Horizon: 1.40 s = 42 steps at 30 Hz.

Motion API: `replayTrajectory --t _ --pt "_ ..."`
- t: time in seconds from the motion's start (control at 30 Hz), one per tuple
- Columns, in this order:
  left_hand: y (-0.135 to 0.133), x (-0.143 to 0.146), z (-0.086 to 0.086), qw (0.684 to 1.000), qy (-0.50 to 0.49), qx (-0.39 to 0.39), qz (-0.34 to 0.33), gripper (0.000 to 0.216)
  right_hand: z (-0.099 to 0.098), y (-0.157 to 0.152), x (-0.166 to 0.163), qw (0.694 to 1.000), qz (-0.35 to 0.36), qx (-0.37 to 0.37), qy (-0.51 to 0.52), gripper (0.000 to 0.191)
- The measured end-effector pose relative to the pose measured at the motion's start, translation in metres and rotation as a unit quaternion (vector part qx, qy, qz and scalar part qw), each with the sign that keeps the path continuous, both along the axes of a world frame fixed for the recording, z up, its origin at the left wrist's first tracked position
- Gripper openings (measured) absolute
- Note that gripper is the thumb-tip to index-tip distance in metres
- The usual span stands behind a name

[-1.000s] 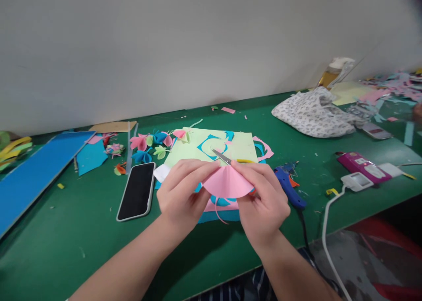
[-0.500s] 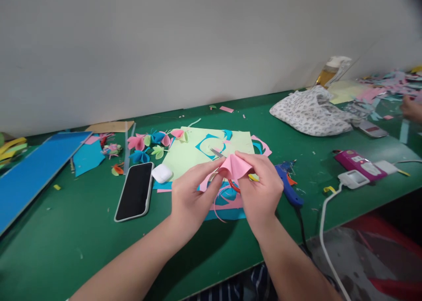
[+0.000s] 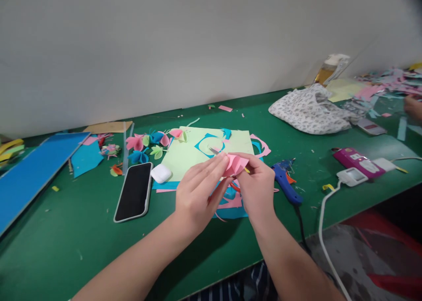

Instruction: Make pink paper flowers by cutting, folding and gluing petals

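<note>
1. Paper (image 3: 236, 164), pink and gathered into folds, sits between both hands, near the middle of my head view. I take it as my clock's centre, with twelve toward the wall (image 3: 198, 41).
2. Left hand (image 3: 198, 191), at eight o'clock: I see its fingers lying together, pinching the paper's left side against the thumb below.
3. Right hand (image 3: 259, 184), at four o'clock: its fingers are bent, and it pinches the paper's right side.
4. Scissors (image 3: 214, 150): a blade tip pokes out at ten o'clock, and a bit of red handle shows at six. The hands hide the rest, so I cannot tell which one grips them.
5. Pale green sheet (image 3: 181, 156), at nine o'clock, lies on the green table (image 3: 82, 239); a blue cut-out ring (image 3: 198, 146) rests on it at ten.
6. Toward nine o'clock I have a white case (image 3: 161, 173), just beside a phone (image 3: 134, 193), and farther out a blue board (image 3: 39, 178). Paper flowers (image 3: 146, 140) cluster between nine and ten.
7. Blue glue gun (image 3: 287, 186) lies between three and four, a magenta device (image 3: 356, 161) at three, a patterned cloth (image 3: 310, 110) at two. Another person's hand (image 3: 414, 107) enters between two and three; I cannot tell its grasp.
</note>
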<state>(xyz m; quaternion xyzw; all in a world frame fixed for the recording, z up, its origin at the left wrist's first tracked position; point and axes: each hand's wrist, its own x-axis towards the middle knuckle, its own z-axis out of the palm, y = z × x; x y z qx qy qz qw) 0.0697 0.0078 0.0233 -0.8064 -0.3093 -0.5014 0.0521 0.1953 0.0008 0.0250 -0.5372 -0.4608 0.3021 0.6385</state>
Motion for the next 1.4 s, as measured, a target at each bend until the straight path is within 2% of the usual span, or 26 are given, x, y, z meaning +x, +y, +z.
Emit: replayTrajectory --t 0.2,0.6,0.73,0.8,0.97,1.07,1.2,1.4 --pt "0.001 0.0 0.001 1.0 0.014 0.015 0.0 0.042 0.0 0.0 -0.002 1.0 0.014 -0.001 0.018 0.028" --pt "-0.003 0.001 0.004 0.996 -0.036 -0.077 -0.031 0.042 -0.002 0.002 0.0 0.999 0.019 -0.009 0.036 0.027" --pt "-0.004 -0.001 0.009 0.984 -0.094 -0.151 0.019 0.03 -0.002 0.001 0.002 0.999 0.034 -0.022 0.015 0.029" --pt "-0.002 -0.003 0.009 0.98 -0.106 -0.162 0.055 0.028 -0.001 0.001 0.002 1.0 0.022 -0.014 -0.01 0.027" --pt "-0.001 -0.006 0.009 0.975 -0.085 -0.163 0.122 0.022 -0.002 -0.001 -0.001 0.993 -0.042 0.052 -0.096 0.024" --pt "-0.004 -0.006 0.01 0.971 -0.073 -0.177 0.144 0.019 -0.005 -0.002 -0.004 0.973 -0.082 0.128 -0.172 0.029" --pt "-0.006 -0.006 0.009 0.968 -0.093 -0.188 0.138 0.022 -0.007 -0.003 -0.006 0.932 -0.119 0.226 -0.259 0.024" --pt "-0.006 -0.008 0.007 0.966 -0.117 -0.191 0.129 0.029 -0.006 -0.004 -0.008 0.903 -0.128 0.28 -0.299 0.021"
